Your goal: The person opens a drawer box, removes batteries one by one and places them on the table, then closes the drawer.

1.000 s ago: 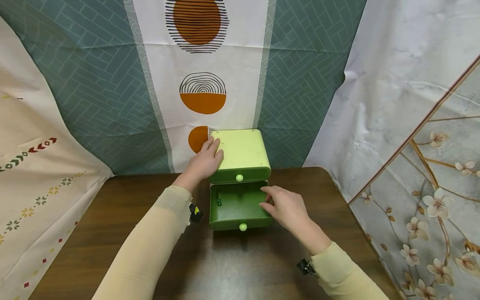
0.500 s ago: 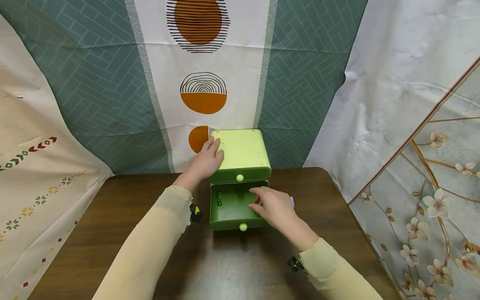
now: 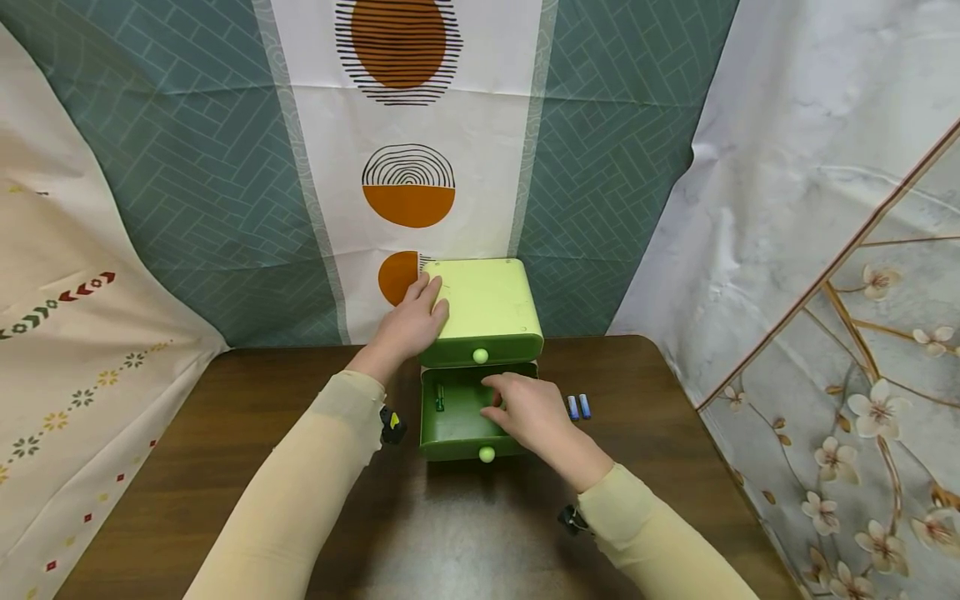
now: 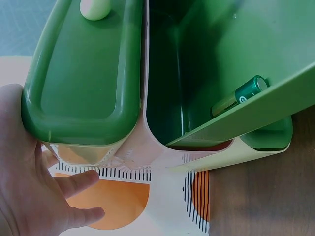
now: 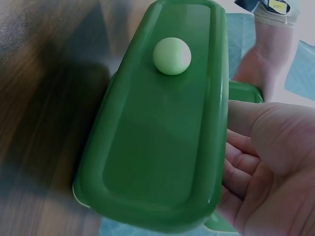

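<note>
A small cabinet with a light yellow-green top (image 3: 487, 296) stands against the wall cloth, its lower green drawer (image 3: 461, 429) pulled out. My left hand (image 3: 408, 325) rests on the top's left edge, fingers spread. Over the pulled-out drawer hovers my right hand (image 3: 528, 408), thumb and fingers apart, with nothing seen between them. In the right wrist view the drawer front (image 5: 152, 132) hides those fingertips. At the drawer's left side lies a green battery (image 3: 439, 398), also a green and gold battery (image 4: 241, 96) in the left wrist view.
Two blue-and-white batteries (image 3: 578, 407) lie side by side on the brown wooden table (image 3: 300, 467), right of the cabinet. The upper drawer (image 3: 450, 353) is pushed in, and round knobs (image 3: 487, 454) stick out from both drawer fronts. Patterned cloths hang around the table.
My right hand has moved left from the drawer's right wall to over its inside, uncovering the two blue-and-white batteries. My left hand has stayed on the cabinet.
</note>
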Demonstrator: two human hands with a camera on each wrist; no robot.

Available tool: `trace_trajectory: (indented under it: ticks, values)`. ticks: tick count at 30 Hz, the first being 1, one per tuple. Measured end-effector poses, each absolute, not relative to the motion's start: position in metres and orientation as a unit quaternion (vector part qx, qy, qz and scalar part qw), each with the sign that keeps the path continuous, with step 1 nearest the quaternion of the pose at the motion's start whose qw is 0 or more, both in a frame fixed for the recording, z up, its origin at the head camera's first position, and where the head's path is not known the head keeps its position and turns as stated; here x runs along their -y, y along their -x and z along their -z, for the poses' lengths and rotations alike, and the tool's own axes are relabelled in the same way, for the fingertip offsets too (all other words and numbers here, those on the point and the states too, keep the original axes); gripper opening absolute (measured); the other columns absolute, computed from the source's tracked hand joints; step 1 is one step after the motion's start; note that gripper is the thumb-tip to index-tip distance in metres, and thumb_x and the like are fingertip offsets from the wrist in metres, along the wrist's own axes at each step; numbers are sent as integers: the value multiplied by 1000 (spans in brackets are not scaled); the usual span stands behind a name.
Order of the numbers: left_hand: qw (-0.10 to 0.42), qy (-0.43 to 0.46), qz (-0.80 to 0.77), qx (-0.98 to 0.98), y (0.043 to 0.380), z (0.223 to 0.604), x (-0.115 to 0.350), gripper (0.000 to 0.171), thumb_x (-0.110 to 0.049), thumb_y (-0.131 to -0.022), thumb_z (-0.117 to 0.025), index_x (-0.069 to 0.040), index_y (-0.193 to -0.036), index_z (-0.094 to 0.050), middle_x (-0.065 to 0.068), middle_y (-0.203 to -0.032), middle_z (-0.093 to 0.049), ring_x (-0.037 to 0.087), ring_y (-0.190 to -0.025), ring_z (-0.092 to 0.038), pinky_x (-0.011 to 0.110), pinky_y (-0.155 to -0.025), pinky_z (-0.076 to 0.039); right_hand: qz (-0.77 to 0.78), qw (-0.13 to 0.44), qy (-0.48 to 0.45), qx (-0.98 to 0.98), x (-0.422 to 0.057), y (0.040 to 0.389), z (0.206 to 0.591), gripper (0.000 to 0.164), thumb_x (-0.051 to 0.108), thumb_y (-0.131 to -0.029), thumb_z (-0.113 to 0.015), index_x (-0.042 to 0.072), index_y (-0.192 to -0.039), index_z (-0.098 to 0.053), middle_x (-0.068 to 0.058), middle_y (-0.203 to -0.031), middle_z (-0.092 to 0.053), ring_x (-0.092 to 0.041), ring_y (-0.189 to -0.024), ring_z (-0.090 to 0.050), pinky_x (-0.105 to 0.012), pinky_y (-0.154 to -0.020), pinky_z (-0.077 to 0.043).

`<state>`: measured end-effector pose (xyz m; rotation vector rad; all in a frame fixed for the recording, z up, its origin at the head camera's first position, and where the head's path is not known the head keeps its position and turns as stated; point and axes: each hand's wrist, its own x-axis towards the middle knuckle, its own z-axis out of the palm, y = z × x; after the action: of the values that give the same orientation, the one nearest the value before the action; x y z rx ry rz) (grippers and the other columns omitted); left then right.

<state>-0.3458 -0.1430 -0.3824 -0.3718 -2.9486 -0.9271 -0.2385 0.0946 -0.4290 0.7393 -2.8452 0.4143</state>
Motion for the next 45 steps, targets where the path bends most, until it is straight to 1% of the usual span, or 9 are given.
trace_trajectory:
  ticks: [9,16,27,33,37,41,45]
  values:
    - [14,122,301,946,346,384,143,68,-49,-119,-25,-19,-180,-16,6,-186,-3,33,-170,-11,63,-128,-27,-140,71,-261,952,-81,245,430,45,34,-98,-88,14,-136,-78,8,-95,-75,-7,-74,-67,-31,-60,-52]
    - [14,122,299,946,347,384,144,68,-48,-119,-25,-19,-180,-16,6,-186,-2,31,-170,-8,62,-129,-25,-128,49,-261,956,-73,251,432,47,37,-98,-87,15,-139,-77,12,-89,-71,-6,-72,-64,-30,-59,-51]
    - [18,120,299,946,347,383,143,67,-48,-119,-26,-19,-180,-17,6,-186,-4,32,-170,-10,63,-129,-25,-103,20,-267,958,-56,262,438,49,39,-99,-86,17,-141,-76,12,-83,-67,-8,-73,-65,-34,-63,-53]
    - [17,122,298,947,346,382,141,68,-48,-119,-27,-19,-180,-18,7,-186,-5,33,-169,-14,63,-129,-27,-89,2,-262,961,-49,266,443,50,41,-99,-86,18,-143,-75,13,-82,-68,-10,-77,-68,-35,-68,-57]
    - [15,122,297,947,347,382,141,68,-48,-119,-27,-19,-180,-18,7,-186,-5,33,-169,-15,63,-128,-27,-88,-1,-260,961,-45,268,445,49,42,-99,-86,18,-140,-77,13,-81,-66,-10,-78,-68,-36,-69,-57]
    - [13,121,298,947,348,383,142,68,-49,-119,-27,-20,-180,-17,6,-186,-4,32,-170,-12,62,-129,-26,-88,-5,-263,961,-39,271,445,44,42,-98,-86,18,-134,-79,11,-78,-64,-11,-75,-66,-37,-66,-56]
    - [16,120,298,947,348,384,144,68,-49,-119,-26,-20,-180,-17,6,-186,-4,30,-170,-8,62,-130,-24,-73,-6,-267,961,-32,273,445,36,44,-98,-86,18,-123,-80,8,-79,-66,-13,-76,-66,-38,-65,-56]
